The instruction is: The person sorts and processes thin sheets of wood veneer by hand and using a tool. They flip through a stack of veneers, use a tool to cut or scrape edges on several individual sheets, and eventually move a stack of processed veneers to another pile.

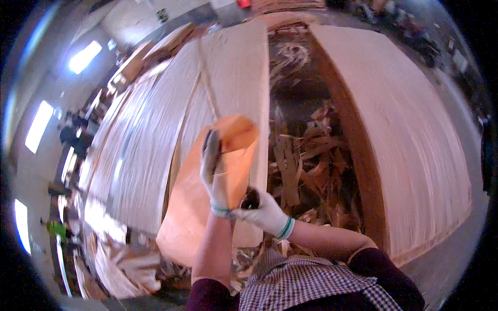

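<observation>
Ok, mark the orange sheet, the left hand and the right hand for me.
Orange sheet (189,197): head view, broad face left of the hands.
Left hand (208,168): head view, white gloved back.
Right hand (268,213): head view, white gloved back.

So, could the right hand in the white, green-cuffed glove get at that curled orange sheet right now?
Probably yes: the right hand is close to the curled orange sheet, whose right edge looks unobstructed. The white-gloved left hand, in front, might hinder reaching farther left.

Windows (39,127) glare white at left; edges bend.
</observation>
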Demonstrator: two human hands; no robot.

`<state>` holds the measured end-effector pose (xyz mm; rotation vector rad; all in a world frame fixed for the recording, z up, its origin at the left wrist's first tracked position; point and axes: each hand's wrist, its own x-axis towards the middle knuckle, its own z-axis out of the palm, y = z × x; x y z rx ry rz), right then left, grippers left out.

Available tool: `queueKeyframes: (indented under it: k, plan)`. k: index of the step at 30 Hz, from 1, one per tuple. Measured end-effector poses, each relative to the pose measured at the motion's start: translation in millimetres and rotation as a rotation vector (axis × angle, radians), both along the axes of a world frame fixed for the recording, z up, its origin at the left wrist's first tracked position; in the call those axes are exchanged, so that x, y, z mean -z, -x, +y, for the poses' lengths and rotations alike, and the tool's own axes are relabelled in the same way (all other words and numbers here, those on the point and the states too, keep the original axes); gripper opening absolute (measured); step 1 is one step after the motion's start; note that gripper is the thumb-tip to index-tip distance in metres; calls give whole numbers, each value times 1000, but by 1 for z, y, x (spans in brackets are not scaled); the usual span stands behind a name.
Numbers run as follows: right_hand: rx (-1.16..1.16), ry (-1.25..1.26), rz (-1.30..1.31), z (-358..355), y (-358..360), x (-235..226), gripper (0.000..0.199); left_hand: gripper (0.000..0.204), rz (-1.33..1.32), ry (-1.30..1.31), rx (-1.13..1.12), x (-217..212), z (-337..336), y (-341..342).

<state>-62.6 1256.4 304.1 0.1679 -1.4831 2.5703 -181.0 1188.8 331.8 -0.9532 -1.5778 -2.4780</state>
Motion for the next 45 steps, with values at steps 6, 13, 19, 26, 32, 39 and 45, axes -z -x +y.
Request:
queueKeyframes:
  k: [6, 13, 19, 26, 32, 39, 45]
  plan:
    - [77, -100, -346, 60, 35, 24, 13, 43, 82, 137, -193, 8, 43, 33]
    - [-139, -231, -321, 105, 125, 30, 12, 41, -57, 68, -264, 40, 46, 116]
    - [-214, -264, -420, 127, 207, 27, 9, 37, -235, 196, -252, 49, 22, 130]
    - [-382, -282, -403, 121, 303, 33, 8, 32, -486, 4, -699, 86, -50, 30]
    - [-526, -218, -233, 129, 426, 35, 9, 28, -759, -168, -1551, 107, -43, -63]
    - [-588, -253, -202, 176, 587, 93, 18, 26, -912, -476, -1801, 165, 104, -73]
    - [-387, -548, -401, 269, 684, 189, 15, 28, -1155, -460, -1433, 204, 188, -46]
